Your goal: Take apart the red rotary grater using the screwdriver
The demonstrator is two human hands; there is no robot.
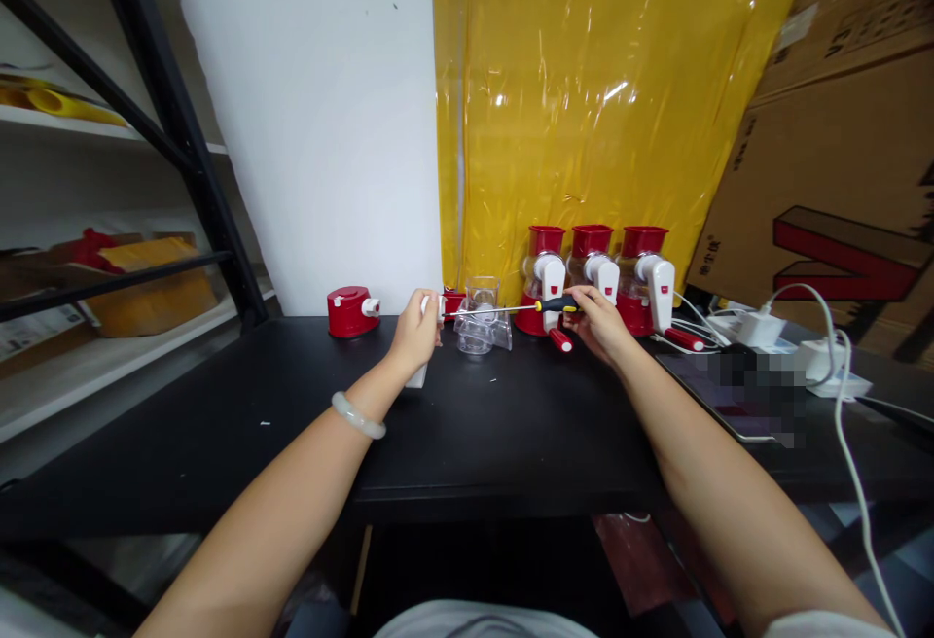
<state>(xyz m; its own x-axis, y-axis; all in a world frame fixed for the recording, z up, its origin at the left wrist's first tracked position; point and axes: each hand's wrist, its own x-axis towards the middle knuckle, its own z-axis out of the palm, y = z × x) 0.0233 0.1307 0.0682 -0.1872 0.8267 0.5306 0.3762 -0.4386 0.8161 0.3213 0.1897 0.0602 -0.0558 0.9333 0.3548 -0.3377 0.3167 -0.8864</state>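
Our left hand point(415, 335), a pale bracelet point(357, 416) at its wrist, closes its fingers around a white part point(417, 378) whose lower end shows beneath the palm. Across from it, our right hand point(599, 323) curls its fingers and thumb around the handle of a screwdriver point(558, 304) above the black tabletop point(467, 443). We judge that the left grip steadies the white part against the tool, while the right hand, behind the handle, can both push and turn it.

The screwdriver points to our left, its long axis running crosswise and nearly level, the tip slightly lower than the handle. The tip appears to meet the white part beside our left fingers, though at this distance we cannot be sure of contact. The white part's long axis slopes down toward us.

Beyond the shaft stand transparent plastic pieces point(478, 329); a round red base point(353, 313) sits to their left. On the right, three upright red-and-white machines point(607, 278) stand in a row before a yellow sheet point(584, 93), perhaps lined up to spare working room, near white cables point(846, 424) at the table's right side.
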